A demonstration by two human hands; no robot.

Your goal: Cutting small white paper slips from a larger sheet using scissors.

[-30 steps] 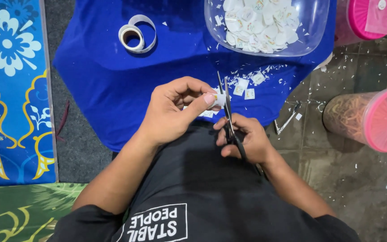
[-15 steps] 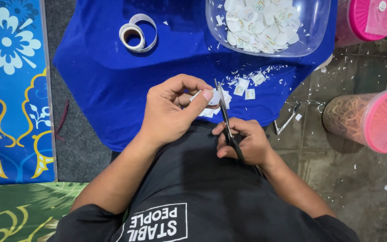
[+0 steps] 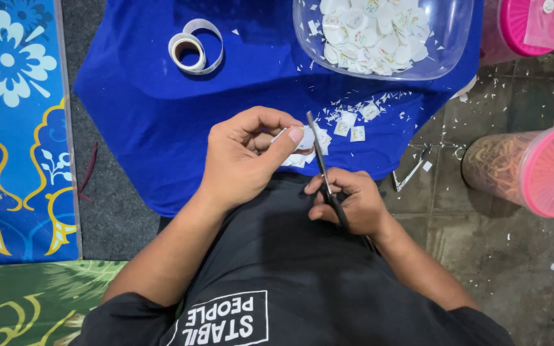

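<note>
My left hand (image 3: 248, 154) pinches a small white paper sticker (image 3: 302, 138) between thumb and fingers, over a blue cloth (image 3: 161, 109). My right hand (image 3: 351, 202) grips a pair of dark scissors (image 3: 322, 166), blades pointing up at the sticker's right edge. Small cut squares and paper scraps (image 3: 351, 125) lie on the cloth just beyond the blades. A clear plastic bowl (image 3: 447, 45) at the top holds several round white cut-outs.
A coiled strip of white sticker backing (image 3: 190, 48) lies on the cloth at upper left. A pink-lidded jar (image 3: 527, 170) lies on its side at right, another pink-lidded container (image 3: 533, 25) stands top right. A patterned blue mat (image 3: 14, 128) runs along the left.
The scissors have shifted slightly left against the sticker, and my left hand has turned the sticker a little. Both hands stay in the same place.
</note>
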